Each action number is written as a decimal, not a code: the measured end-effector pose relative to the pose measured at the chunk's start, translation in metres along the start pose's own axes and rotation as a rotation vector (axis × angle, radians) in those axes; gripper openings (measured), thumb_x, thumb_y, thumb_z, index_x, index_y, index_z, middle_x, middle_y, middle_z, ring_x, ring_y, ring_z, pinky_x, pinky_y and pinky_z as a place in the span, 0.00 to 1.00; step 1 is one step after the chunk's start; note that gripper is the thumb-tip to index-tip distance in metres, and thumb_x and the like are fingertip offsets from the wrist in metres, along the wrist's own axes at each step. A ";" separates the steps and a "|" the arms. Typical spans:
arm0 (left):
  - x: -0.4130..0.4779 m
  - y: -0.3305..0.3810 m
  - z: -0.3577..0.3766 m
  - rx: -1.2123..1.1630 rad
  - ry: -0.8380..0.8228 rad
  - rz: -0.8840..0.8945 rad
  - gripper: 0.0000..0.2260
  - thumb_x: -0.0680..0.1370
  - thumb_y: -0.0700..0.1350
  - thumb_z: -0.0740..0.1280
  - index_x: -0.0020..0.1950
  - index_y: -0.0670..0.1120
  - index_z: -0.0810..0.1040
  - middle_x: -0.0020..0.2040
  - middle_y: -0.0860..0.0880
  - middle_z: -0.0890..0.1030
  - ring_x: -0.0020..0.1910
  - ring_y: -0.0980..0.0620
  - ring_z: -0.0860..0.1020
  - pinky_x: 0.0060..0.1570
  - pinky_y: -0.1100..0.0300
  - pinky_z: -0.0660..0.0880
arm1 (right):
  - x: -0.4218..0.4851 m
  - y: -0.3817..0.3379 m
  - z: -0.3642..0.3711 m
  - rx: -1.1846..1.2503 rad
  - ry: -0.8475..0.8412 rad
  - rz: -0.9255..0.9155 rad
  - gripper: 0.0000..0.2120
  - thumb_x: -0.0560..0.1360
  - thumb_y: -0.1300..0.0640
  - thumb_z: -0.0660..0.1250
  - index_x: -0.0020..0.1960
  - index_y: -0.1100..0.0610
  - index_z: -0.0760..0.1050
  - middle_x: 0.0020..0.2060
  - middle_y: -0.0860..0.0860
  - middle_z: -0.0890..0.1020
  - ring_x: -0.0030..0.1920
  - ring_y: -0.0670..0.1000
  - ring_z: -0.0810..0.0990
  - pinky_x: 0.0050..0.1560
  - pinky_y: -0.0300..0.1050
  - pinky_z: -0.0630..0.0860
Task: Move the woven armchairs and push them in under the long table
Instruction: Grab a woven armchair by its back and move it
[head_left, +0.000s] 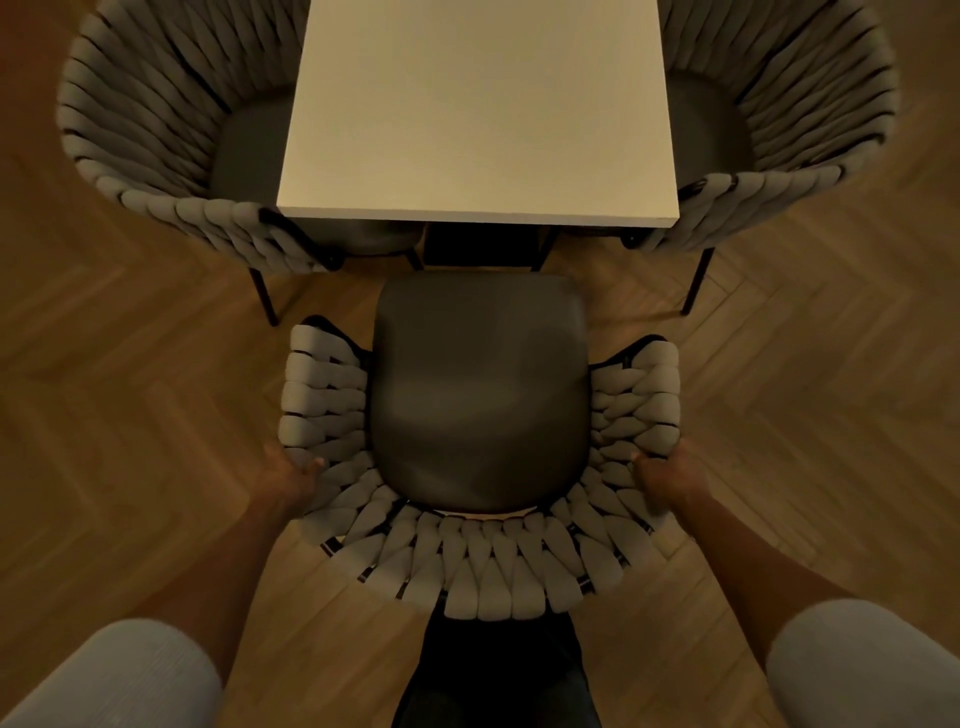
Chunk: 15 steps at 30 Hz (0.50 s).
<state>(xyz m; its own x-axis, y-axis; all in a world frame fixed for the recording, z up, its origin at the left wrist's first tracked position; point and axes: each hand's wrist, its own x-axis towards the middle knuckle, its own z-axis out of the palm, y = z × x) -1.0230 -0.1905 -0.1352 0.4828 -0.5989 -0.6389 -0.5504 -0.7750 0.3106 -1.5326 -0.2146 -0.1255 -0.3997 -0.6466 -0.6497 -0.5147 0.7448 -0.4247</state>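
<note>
- I stand behind a woven armchair (480, 566) at the short end of the white table (480, 104), looking straight down on it.
- My left hand (288, 470) wraps the chair's left armrest from outside, thumb over the padded weave, fingers hidden behind it.
- My right hand (667, 475) grips the right armrest the same way, thumb on top, fingers out of sight.
- The chair's dark seat (478, 395) faces the table; its front edge lies just short of the table end, not yet under the top.
- The dark table base (480, 247) shows between the seat and the tabletop edge.
- A second armchair (156, 135) sits at the table's left side, its seat partly under the top.
- A third armchair (795, 119) sits at the right side, likewise tucked partway in.
- All stand on a herringbone wood floor (130, 364).
- My pale sleeves (119, 675) frame the bottom corners; my dark trousers (498, 675) show below the chair back.
</note>
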 end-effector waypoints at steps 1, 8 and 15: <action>-0.003 -0.002 0.001 0.008 -0.006 -0.002 0.32 0.81 0.49 0.69 0.78 0.37 0.59 0.71 0.33 0.71 0.68 0.32 0.72 0.63 0.44 0.71 | -0.005 0.000 -0.001 -0.003 -0.038 0.052 0.17 0.78 0.52 0.70 0.64 0.58 0.75 0.54 0.61 0.82 0.54 0.60 0.80 0.52 0.55 0.80; -0.050 -0.012 -0.009 -0.085 -0.110 -0.028 0.33 0.76 0.46 0.74 0.76 0.40 0.63 0.68 0.40 0.75 0.62 0.41 0.76 0.62 0.47 0.75 | -0.081 0.013 -0.011 0.088 -0.100 -0.013 0.24 0.76 0.56 0.73 0.68 0.54 0.67 0.56 0.51 0.79 0.56 0.54 0.78 0.58 0.55 0.79; -0.144 -0.012 -0.007 -0.021 -0.157 0.046 0.23 0.80 0.43 0.68 0.73 0.36 0.70 0.66 0.40 0.76 0.65 0.38 0.75 0.57 0.54 0.72 | -0.149 0.026 -0.027 -0.073 -0.180 -0.107 0.12 0.80 0.59 0.66 0.60 0.48 0.71 0.49 0.50 0.79 0.52 0.55 0.79 0.57 0.55 0.79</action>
<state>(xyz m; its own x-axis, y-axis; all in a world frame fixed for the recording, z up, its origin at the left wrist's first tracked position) -1.0813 -0.0966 -0.0416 0.3441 -0.5960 -0.7256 -0.5540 -0.7528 0.3556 -1.5071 -0.1032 -0.0227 -0.2011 -0.6765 -0.7084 -0.6029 0.6554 -0.4548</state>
